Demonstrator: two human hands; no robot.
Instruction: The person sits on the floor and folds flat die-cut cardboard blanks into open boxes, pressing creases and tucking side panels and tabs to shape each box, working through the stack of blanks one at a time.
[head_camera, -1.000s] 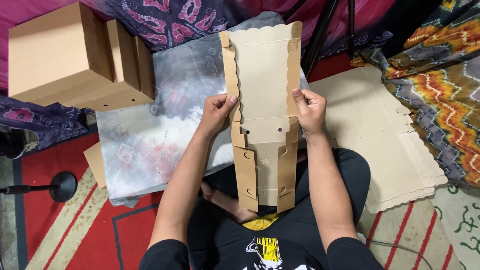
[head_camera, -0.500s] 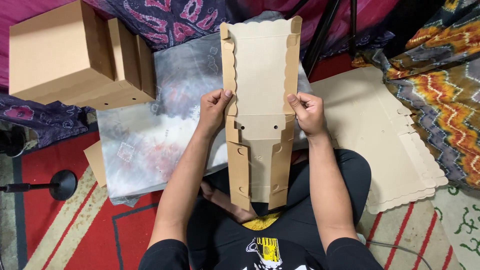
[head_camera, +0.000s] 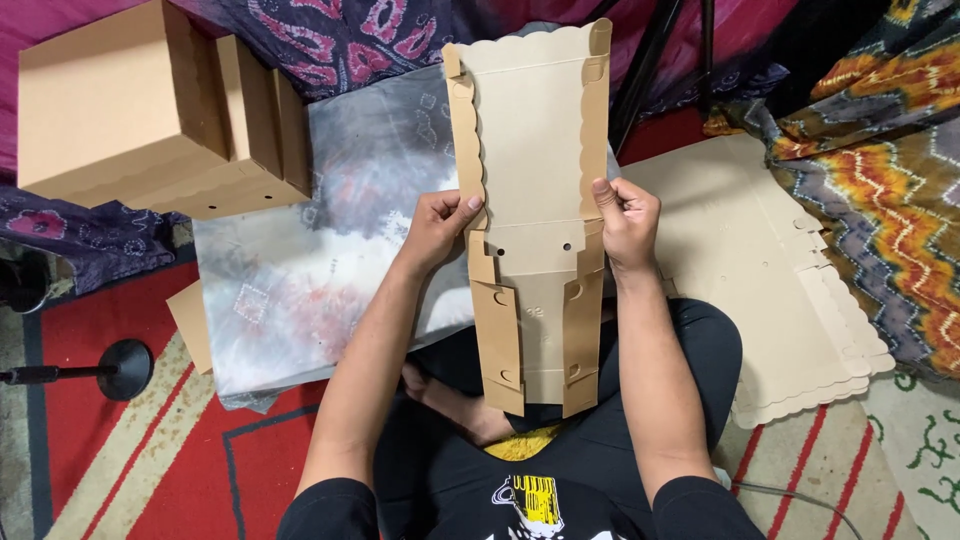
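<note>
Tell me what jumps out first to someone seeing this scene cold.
A long flat cardboard box blank with scalloped edges, in the middle, gripped on its two sides by the left hand and right hand. At upper left stand folded cardboard boxes; at right lies a stack of flat blanks on the floor.

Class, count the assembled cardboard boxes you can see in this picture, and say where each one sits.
3. A large box stands at the upper left; two narrower boxes stand in a row against its right side. More may be hidden behind them.
</note>
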